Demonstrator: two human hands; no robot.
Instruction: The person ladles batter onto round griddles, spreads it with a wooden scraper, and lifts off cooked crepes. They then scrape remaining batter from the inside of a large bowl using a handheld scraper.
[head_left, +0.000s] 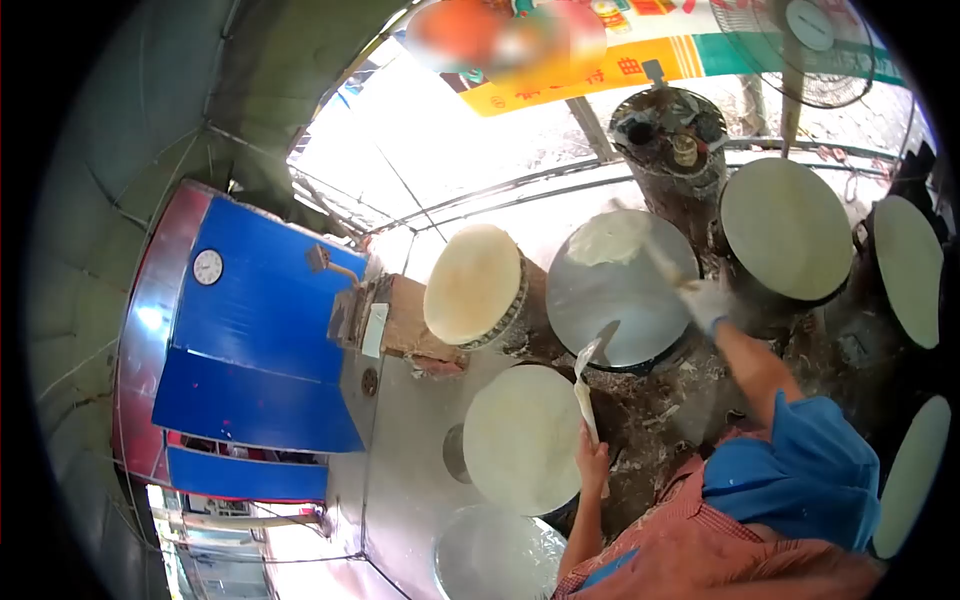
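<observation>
My right hand [706, 303], in a whitish glove and blurred by motion, grips a pale wooden spreader [665, 258] over a round grey griddle [577, 300]. A patch of wet white batter [608, 238] lies near the griddle's far edge. Closed around the handle of a long, batter-coated scraper [585, 400] is my left hand [593, 458]. The scraper points up toward the griddle's near edge, where a dark shadow falls. Beside my left hand, a pale round sheet [520, 440] covers another griddle.
More pale rounds cover griddles at the left [474, 284], right [786, 228] and far right [908, 270]. A cluttered drum [680, 130] stands behind, near a fan [800, 45]. A blue cabinet [265, 310] is at left, and a plastic-covered round pan [495, 555] sits at the bottom.
</observation>
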